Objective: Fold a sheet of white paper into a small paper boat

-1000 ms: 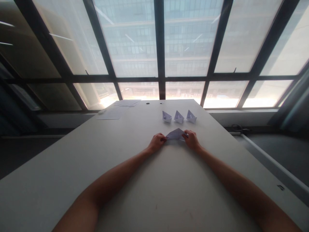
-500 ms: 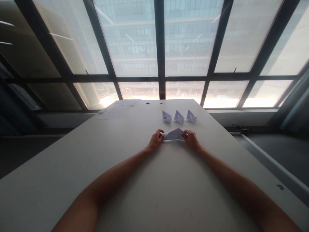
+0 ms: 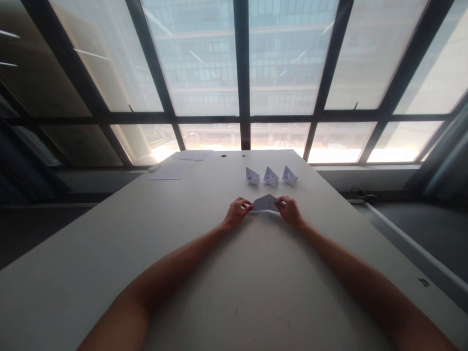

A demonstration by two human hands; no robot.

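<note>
A partly folded white sheet of paper [image 3: 264, 202], with a peaked top, is held just over the table between my hands. My left hand [image 3: 239, 211] pinches its left end between thumb and fingers. At the right end, my right hand [image 3: 288, 210] grips the paper in the same way, with its fingers curled. Beyond them stand three folded paper boats in a row: a left boat [image 3: 252, 176], a middle boat [image 3: 271, 177] and a right boat [image 3: 289, 176].
Flat paper sheets [image 3: 171, 170] lie at the far left of the white table [image 3: 204, 273]. Two dark round spots [image 3: 224, 156] mark the table's far end. Dark-framed windows [image 3: 204, 58] rise behind it. A dark cable [image 3: 360, 193] lies off the right side.
My left hand has shifted slightly to the right, and its fingers now pinch the paper closer to its middle. My right hand has barely moved. The three boats stay in place.
</note>
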